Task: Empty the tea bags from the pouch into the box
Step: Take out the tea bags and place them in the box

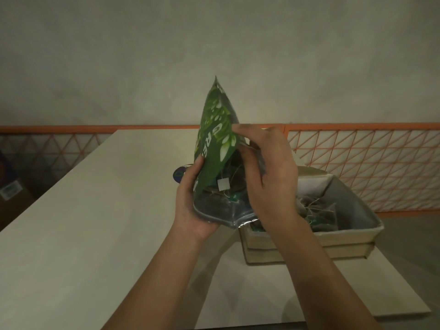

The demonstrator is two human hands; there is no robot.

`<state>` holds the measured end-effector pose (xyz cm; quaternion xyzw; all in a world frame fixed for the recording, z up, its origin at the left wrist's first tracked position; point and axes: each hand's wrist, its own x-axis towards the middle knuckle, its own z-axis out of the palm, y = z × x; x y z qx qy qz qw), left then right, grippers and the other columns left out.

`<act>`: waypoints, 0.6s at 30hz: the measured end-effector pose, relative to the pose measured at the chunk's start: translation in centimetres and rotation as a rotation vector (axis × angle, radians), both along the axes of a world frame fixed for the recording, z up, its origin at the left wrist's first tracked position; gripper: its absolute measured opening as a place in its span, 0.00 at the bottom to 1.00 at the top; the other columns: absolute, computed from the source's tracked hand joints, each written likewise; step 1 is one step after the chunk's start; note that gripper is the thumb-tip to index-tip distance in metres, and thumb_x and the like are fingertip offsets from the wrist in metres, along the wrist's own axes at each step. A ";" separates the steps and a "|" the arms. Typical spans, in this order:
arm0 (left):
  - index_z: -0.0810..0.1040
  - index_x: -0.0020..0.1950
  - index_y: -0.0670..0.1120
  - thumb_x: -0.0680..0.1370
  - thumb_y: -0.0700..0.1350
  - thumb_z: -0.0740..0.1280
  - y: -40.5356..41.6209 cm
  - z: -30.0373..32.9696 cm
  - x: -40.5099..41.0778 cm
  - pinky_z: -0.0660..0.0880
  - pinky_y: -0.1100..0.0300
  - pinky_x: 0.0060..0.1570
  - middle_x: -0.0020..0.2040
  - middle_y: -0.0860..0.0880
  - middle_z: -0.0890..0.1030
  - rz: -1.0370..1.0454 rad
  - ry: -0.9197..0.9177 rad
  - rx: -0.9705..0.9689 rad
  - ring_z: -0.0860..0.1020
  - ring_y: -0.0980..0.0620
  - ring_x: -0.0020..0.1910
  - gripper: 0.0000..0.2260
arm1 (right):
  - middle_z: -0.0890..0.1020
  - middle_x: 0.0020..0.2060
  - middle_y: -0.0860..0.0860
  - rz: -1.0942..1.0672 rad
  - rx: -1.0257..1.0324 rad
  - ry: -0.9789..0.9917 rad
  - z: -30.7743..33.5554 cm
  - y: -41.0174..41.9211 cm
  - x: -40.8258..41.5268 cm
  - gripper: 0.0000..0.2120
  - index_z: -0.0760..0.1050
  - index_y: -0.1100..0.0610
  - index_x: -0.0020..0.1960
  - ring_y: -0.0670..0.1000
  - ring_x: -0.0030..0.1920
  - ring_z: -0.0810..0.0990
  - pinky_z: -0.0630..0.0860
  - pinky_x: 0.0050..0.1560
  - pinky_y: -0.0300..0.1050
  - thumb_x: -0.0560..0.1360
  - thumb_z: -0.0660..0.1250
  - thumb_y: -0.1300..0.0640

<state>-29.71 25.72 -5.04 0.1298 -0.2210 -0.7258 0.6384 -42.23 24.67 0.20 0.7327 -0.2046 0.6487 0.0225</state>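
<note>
My left hand [190,198] gripped the pouch [215,139] mouth-down beside the box [352,234]; my right hand [266,172] pinched its mouth wide so tea bags [316,208] could drop.

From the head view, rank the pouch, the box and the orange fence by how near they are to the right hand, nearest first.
1. Pouch: gripped by the right hand, touching it on its left.
2. Box: just right of the hand and below it, on the table.
3. Orange fence: farthest, beyond the table's far edge, in front of the wall.
</note>
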 end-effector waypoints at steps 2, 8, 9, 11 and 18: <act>0.83 0.61 0.43 0.76 0.55 0.67 0.0 0.2 -0.2 0.76 0.47 0.63 0.60 0.42 0.83 -0.003 -0.020 -0.009 0.81 0.42 0.59 0.20 | 0.79 0.46 0.54 -0.004 0.022 -0.008 -0.1 -0.3 0.0 0.14 0.73 0.55 0.61 0.53 0.47 0.76 0.74 0.49 0.42 0.78 0.62 0.67; 0.81 0.65 0.43 0.78 0.60 0.64 0.0 -0.2 0.3 0.72 0.45 0.67 0.64 0.41 0.81 -0.025 0.028 0.083 0.80 0.40 0.60 0.25 | 0.80 0.50 0.53 0.011 0.125 0.009 -0.8 -1.3 -0.1 0.13 0.76 0.60 0.61 0.54 0.49 0.77 0.77 0.49 0.53 0.78 0.63 0.67; 0.81 0.66 0.43 0.78 0.62 0.64 0.2 -0.3 0.4 0.72 0.45 0.67 0.65 0.41 0.81 -0.029 0.053 0.103 0.80 0.40 0.60 0.27 | 0.79 0.50 0.52 0.033 0.124 -0.012 -0.9 -1.3 0.0 0.13 0.76 0.59 0.61 0.54 0.50 0.78 0.77 0.50 0.54 0.79 0.62 0.67; 0.81 0.66 0.43 0.77 0.67 0.63 0.6 -0.4 0.4 0.74 0.45 0.64 0.66 0.41 0.80 -0.040 0.077 0.130 0.81 0.39 0.60 0.31 | 0.78 0.51 0.49 0.085 0.134 -0.087 -0.9 -1.3 0.2 0.13 0.74 0.57 0.62 0.55 0.52 0.78 0.77 0.51 0.58 0.80 0.61 0.66; 0.79 0.70 0.47 0.76 0.69 0.62 1.5 -0.1 0.0 0.74 0.44 0.66 0.69 0.43 0.79 -0.008 -0.020 0.096 0.77 0.41 0.67 0.32 | 0.76 0.52 0.49 0.141 0.139 -0.170 0.4 0.2 1.1 0.13 0.73 0.63 0.62 0.57 0.53 0.78 0.77 0.54 0.58 0.80 0.59 0.68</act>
